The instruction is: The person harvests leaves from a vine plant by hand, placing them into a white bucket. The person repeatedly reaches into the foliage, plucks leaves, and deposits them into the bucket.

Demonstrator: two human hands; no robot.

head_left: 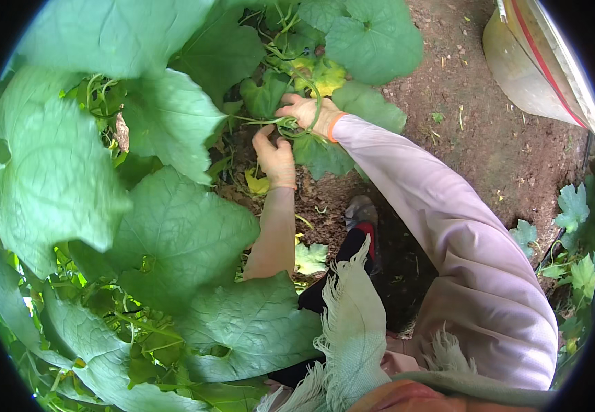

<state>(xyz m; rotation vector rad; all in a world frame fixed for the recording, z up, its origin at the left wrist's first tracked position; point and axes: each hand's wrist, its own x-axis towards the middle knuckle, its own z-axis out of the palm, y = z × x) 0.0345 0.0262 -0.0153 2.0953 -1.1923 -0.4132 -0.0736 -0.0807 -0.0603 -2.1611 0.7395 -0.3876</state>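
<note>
My right hand (309, 114) reaches left into a leafy green vine, its visible fingers stretched out and slightly apart. A curved green stem (319, 103) passes across the back of this hand. Just below and to the left, my left hand (275, 159) points upward beneath the vine stems, thumb and forefinger apart with nothing visible between them; its other fingers are hard to make out. A yellowing leaf (325, 75) hangs directly above my right hand. Below it spreads a green leaf (321, 155). A small yellow leaf (256, 182) lies beside my left wrist.
Large broad leaves (174, 233) crowd the left side, some close to my left forearm. A whitish bucket (527, 69) with a red band stands at the upper right on brown soil (479, 137). My shoe (361, 211) is below my hands; low plants (572, 206) grow at right.
</note>
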